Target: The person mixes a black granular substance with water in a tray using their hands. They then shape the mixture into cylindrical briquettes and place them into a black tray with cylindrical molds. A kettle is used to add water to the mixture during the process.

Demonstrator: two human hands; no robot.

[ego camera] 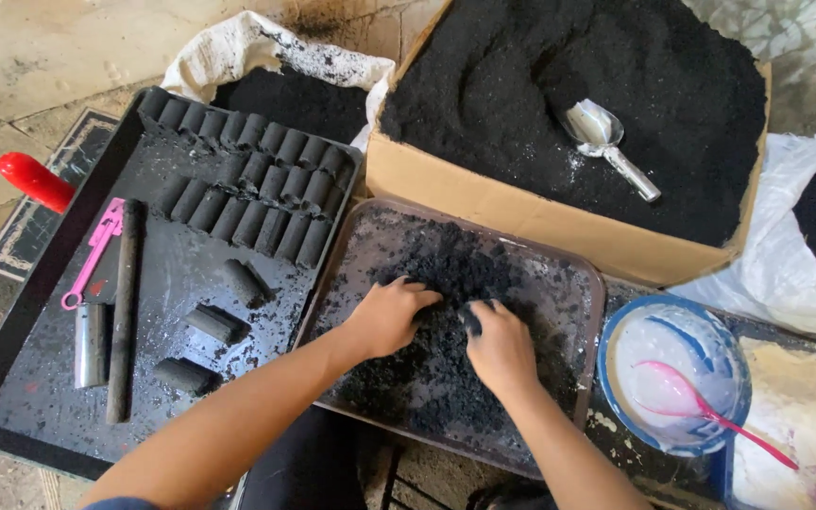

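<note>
Black mix: a heap of damp-looking black charcoal mix (446, 312) lies in the middle of the frame, spread over a brown tray (589, 312).
Left hand: the left hand (387, 316) lies palm down on the heap, fingers curled and dug into the crumbs, loosely gripping a clump of the mix.
Right hand: the right hand (501, 348) sits just beside it, touching the heap, its blackened fingers bent around a small lump of the same mix.
Brown tray: centre of the frame, its far edge close against the cardboard box.
Cardboard box: upper right, a cardboard box (521, 212) filled to the brim with fine black powder; a metal scoop (606, 142) lies on top of the powder.
Black tray: left of the frame, a large black tray (21, 331) carrying two rows of pressed black briquettes (257, 194) along its upper part, with three loose ones lower down.
Tools on black tray: a long dark rod (124, 312), a short metal tube (90, 345) and a pink plastic tool (94, 250) lie side by side near its left edge.
Red handle: a red handle (35, 179) pokes out at the far left.
Bowl: lower right, a blue-rimmed bowl (616, 331) holds white paste and a pink spoon (710, 411).
Sack: top centre, a white sack (247, 47) open on more black powder.
</note>
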